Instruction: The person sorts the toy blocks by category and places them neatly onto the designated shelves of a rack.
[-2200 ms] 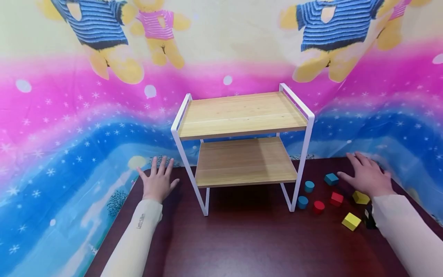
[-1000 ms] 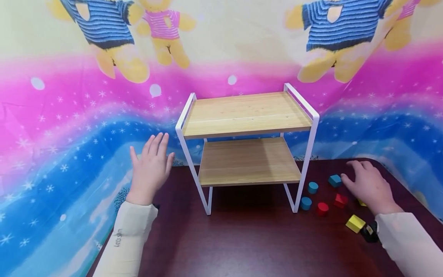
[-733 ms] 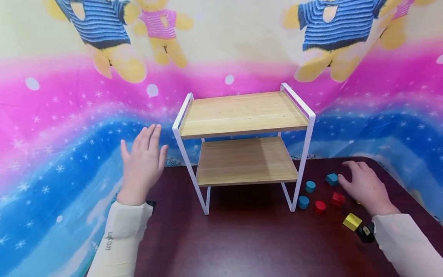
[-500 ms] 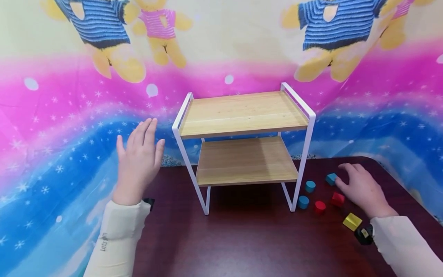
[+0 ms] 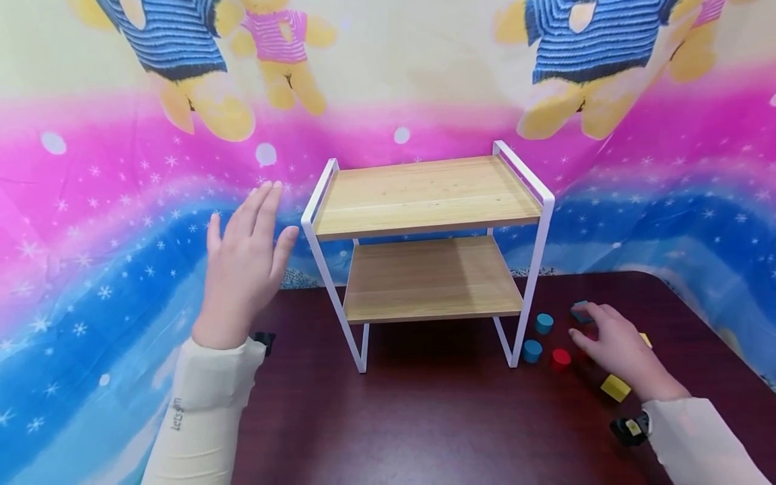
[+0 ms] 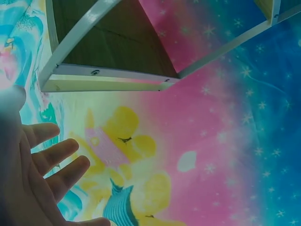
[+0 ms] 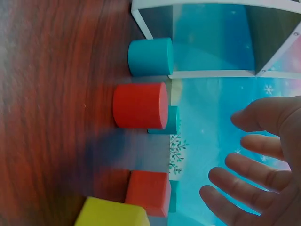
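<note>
My left hand [image 5: 239, 276] is raised beside the left frame of a two-tier shelf [image 5: 427, 195], fingers straight and holding nothing. Over a group of small blocks to the right of the shelf hovers my right hand [image 5: 627, 353], its fingers relaxed and nothing in them. Around it are two blue cylinders [image 5: 543, 323], a red cylinder [image 5: 560, 359], a blue block [image 5: 579, 311] and two yellow blocks [image 5: 616, 388]. The red block [image 7: 146, 192] shows in the right wrist view; the hand mostly hides it in the head view.
The shelf has wooden boards and white metal side frames, standing on a dark red-brown table [image 5: 418, 417]. A printed cloth [image 5: 400, 87] with bears and snowflakes hangs behind and along the sides. Each wrist wears a black device [image 5: 630, 428].
My left hand has risen and shifted left, away from the table. My right hand has moved left and nearer to me, over the red block, uncovering a yellow block behind it.
</note>
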The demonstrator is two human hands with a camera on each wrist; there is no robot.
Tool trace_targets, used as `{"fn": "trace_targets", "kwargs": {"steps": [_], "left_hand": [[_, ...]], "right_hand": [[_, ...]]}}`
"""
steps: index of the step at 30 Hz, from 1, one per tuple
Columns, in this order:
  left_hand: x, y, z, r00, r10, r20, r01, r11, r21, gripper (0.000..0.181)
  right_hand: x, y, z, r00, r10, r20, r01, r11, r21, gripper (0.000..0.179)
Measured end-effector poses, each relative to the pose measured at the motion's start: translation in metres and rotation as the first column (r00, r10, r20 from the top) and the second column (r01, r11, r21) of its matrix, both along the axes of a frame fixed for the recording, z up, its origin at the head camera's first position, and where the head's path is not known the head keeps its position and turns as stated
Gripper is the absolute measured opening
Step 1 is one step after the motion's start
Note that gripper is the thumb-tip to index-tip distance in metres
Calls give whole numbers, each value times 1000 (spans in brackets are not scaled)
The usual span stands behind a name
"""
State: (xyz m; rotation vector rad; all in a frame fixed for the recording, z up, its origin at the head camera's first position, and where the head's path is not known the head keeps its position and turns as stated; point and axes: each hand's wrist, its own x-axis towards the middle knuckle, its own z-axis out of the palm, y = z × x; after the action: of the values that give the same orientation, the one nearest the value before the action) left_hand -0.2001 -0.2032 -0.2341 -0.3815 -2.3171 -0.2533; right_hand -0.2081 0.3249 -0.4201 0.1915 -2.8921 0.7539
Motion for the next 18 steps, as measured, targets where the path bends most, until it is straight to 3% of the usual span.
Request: {"fn": "trace_targets", "kwargs": {"steps": [6,18], "left_hand": [[0,7,7,999,-20,44,22,999,-38,68],[-5,15,7,995,-31,93,40,995,-97,70]], "right_hand": [[6,-6,-8,1000,14,11,-14,1000,-16,51],[14,-16,-22,997,-17,76,22,998,-64,55]]}}
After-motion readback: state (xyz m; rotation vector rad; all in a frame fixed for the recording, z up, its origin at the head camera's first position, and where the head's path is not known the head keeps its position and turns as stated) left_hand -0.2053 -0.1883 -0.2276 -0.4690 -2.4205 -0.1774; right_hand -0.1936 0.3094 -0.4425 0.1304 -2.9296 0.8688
